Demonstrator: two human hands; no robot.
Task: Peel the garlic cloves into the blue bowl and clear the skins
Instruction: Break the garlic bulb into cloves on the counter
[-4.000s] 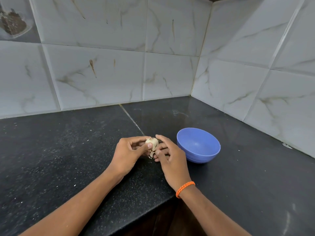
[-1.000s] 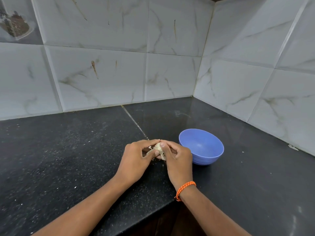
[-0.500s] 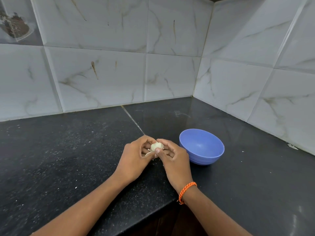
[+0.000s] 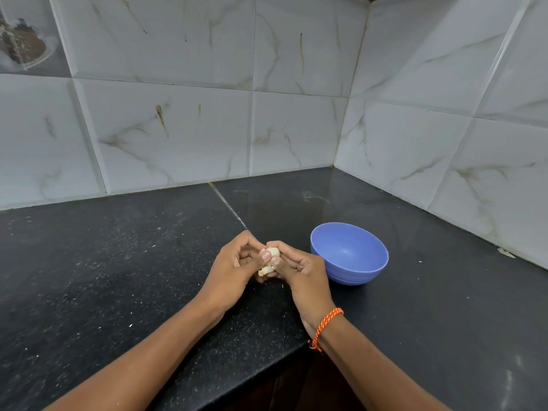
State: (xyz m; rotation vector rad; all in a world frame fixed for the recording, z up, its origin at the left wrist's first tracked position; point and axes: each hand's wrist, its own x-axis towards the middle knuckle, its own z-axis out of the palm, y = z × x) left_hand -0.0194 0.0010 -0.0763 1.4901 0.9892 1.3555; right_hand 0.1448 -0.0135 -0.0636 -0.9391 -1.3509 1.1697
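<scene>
Both thumbs have shifted on the garlic (image 4: 269, 260) since a moment ago, the left thumb now lying across its top, while the hands stay low in the middle of the frame. Left hand (image 4: 235, 266) and right hand (image 4: 299, 269) each pinch the garlic between curled fingers and thumb, just above the black counter (image 4: 118, 277). Loose pale skin hangs from its lower end. Just right of the right hand stands the blue bowl (image 4: 350, 253). An orange bracelet (image 4: 326, 327) circles the right wrist.
</scene>
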